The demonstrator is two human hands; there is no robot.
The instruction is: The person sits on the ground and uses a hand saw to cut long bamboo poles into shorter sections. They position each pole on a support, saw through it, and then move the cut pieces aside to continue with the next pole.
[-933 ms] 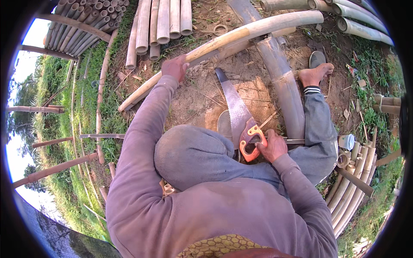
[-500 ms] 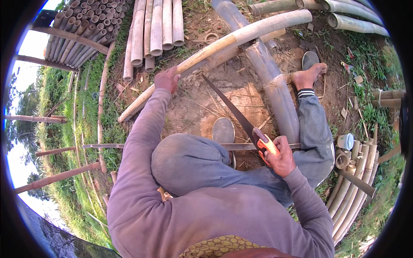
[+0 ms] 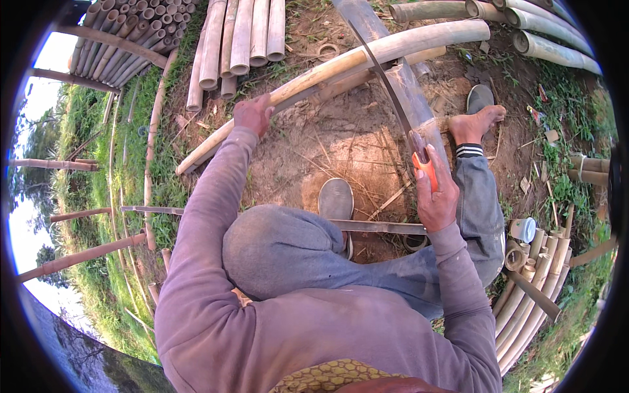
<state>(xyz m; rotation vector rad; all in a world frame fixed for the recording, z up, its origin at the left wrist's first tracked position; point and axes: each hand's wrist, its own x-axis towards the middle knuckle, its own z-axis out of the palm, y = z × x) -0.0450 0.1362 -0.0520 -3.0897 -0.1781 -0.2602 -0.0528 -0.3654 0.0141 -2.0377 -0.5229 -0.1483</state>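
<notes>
A thick, pale bamboo pole (image 3: 347, 62) lies across a grey bamboo log (image 3: 426, 111) in front of me. My left hand (image 3: 253, 115) is closed over the pole's nearer left stretch. In my right hand (image 3: 436, 190) is a handsaw (image 3: 388, 85), held by its orange and dark handle. Its long dark blade points away from me and crosses the pole close to where the pole rests on the log. Whether the teeth touch the bamboo I cannot tell. Beneath the pole, a second bamboo piece (image 3: 347, 85) partly shows.
Cut bamboo poles (image 3: 239, 39) lie at the far left, with a large stack (image 3: 141, 33) behind. More poles (image 3: 557, 52) lie far right. Beside my right knee are short bamboo lengths (image 3: 534, 295) and a white cup (image 3: 523, 230). A flat strip (image 3: 380, 226) passes by my legs.
The saw has swung up and away, from beside my right knee to across the bamboo pole. My right arm has stretched forward. The left hand keeps its hold on the pole.
</notes>
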